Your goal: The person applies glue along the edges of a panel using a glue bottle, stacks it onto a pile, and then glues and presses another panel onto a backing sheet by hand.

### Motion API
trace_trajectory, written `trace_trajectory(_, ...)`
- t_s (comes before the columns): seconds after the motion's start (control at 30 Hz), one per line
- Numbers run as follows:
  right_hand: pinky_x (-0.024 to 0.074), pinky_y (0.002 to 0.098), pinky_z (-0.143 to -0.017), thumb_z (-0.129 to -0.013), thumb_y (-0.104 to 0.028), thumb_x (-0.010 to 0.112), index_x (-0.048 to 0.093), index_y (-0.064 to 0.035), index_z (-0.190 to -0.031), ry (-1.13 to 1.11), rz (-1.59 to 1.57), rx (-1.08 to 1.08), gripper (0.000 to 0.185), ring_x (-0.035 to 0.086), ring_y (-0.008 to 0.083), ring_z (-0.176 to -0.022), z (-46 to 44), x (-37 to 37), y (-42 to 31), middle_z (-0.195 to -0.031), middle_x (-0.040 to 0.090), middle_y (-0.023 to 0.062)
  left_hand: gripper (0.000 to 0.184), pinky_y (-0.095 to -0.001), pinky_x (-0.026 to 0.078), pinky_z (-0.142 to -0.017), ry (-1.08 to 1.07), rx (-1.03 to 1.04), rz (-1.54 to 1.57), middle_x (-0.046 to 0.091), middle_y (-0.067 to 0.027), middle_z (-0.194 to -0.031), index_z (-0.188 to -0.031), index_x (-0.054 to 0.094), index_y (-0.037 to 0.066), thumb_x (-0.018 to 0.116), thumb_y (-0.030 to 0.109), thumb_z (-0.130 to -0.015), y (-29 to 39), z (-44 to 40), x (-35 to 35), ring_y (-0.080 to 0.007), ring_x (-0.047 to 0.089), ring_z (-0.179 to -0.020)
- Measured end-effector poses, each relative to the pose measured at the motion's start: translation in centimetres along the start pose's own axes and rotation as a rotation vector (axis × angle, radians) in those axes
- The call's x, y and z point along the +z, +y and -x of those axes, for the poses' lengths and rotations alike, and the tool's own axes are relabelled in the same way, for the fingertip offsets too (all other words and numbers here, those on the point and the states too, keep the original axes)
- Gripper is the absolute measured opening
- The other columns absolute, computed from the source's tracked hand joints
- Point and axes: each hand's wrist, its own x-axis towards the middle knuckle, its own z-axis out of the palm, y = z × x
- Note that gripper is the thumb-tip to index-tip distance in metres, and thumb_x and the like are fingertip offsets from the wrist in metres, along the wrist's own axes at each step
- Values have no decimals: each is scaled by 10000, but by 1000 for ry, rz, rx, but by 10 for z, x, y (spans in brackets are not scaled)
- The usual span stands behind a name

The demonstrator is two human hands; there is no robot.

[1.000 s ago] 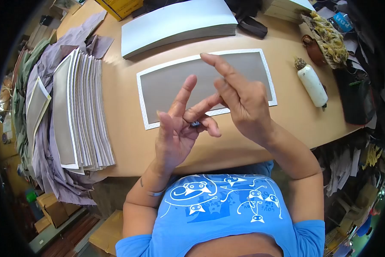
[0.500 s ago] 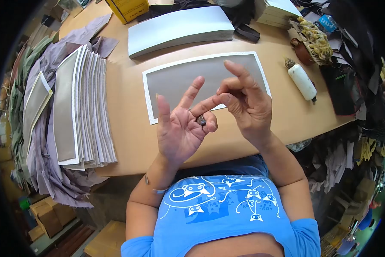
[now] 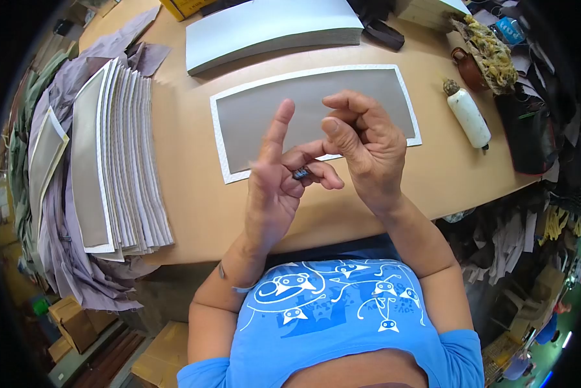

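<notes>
My left hand (image 3: 271, 187) is raised over the near part of the table with its index finger pointing up. Its other fingers spread toward the right. A small dark shiny thing (image 3: 301, 173) sits at the base of those fingers; whether it is worn or held I cannot tell. My right hand (image 3: 376, 145) is close beside it, fingers bent, a gap between thumb and index finger. One left finger reaches behind the right thumb, its tip hidden. Beyond both hands lies a grey panel with a white border (image 3: 264, 123).
A stack of white sheets (image 3: 271, 32) lies at the back. Bordered grey panels (image 3: 90, 161) are fanned on the left over mauve cloth (image 3: 51, 258). A white bottle (image 3: 469, 119), a brown jar (image 3: 469, 70) and a dark pouch (image 3: 529, 136) are at the right.
My right thumb and index finger have parted from their pinch on a left finger. My left hand has turned, its index finger now more upright. The view has shifted slightly.
</notes>
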Motion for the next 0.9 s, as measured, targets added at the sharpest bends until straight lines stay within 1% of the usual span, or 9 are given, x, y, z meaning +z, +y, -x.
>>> trace_trajectory(0.07,467,206,-564,-805,-92,578,514,4,-1020,6,-9,24,243,575,98,-628,1,0,0,-709,572,48,866,-310,440,-755,-15,-6,-42,455,-254,-1128,-1360,23,105,254,692,-767,-1,0,0,-202,562,-802)
trace_trajectory(0.17,467,208,-560,-813,-101,571,499,8,-1037,-9,46,-36,259,575,97,-631,4,0,2,-709,571,50,883,-306,446,-750,-7,-26,351,467,-260,-1098,-1356,40,86,264,698,-760,-4,0,-8,-206,563,-789)
trace_trajectory(0.27,465,211,-567,-831,-74,529,474,3,-1072,-72,16,-64,259,569,99,-656,4,-6,6,-750,567,68,897,-264,461,-682,81,-50,474,465,-272,-1079,-1346,95,42,308,688,-761,-5,-2,-3,-216,537,-737)
trace_trajectory(0.37,462,214,-582,-842,-29,474,424,-10,-1133,-127,-122,-9,297,554,103,-689,5,-10,2,-816,548,92,900,-309,453,-748,18,-50,516,481,-254,-1066,-1345,80,60,263,710,-750,-8,-1,-10,-207,559,-771)
trace_trajectory(0.5,451,222,-620,-852,2,406,337,-37,-1215,-127,-298,-34,372,523,115,-728,6,-11,9,-877,513,104,874,-308,451,-754,29,6,469,473,-259,-1083,-1341,104,66,256,700,-760,-5,-3,-8,-202,558,-774)
trace_trajectory(0.6,439,229,-644,-867,-44,414,299,-52,-1238,-132,-25,-227,388,505,121,-733,7,-8,13,-871,504,96,847,-306,448,-759,4,7,447,469,-261,-1094,-1341,113,79,250,689,-770,-4,-2,-5,-198,558,-778)
trace_trajectory(0.7,430,238,-668,-869,-103,455,312,-56,-1229,-108,39,-238,390,484,123,-747,8,-9,14,-885,497,98,829,-309,446,-761,-6,7,389,470,-259,-1097,-1343,112,89,246,681,-777,-6,-2,-7,-194,557,-783)
trace_trajectory(0.8,432,231,-624,-859,-123,488,323,-52,-1228,-40,56,-231,410,475,112,-664,1,-11,14,-791,505,78,831,-301,445,-745,20,14,277,479,-249,-1090,-1341,117,80,255,676,-779,-3,1,-6,-195,552,-778)
trace_trajectory(0.9,421,236,-552,-867,-108,472,332,-56,-1229,-223,98,-132,392,454,108,-561,5,-14,6,-646,480,41,845,-272,442,-712,87,35,116,499,-232,-1070,-1337,133,57,269,676,-778,-2,2,1,-205,547,-760)
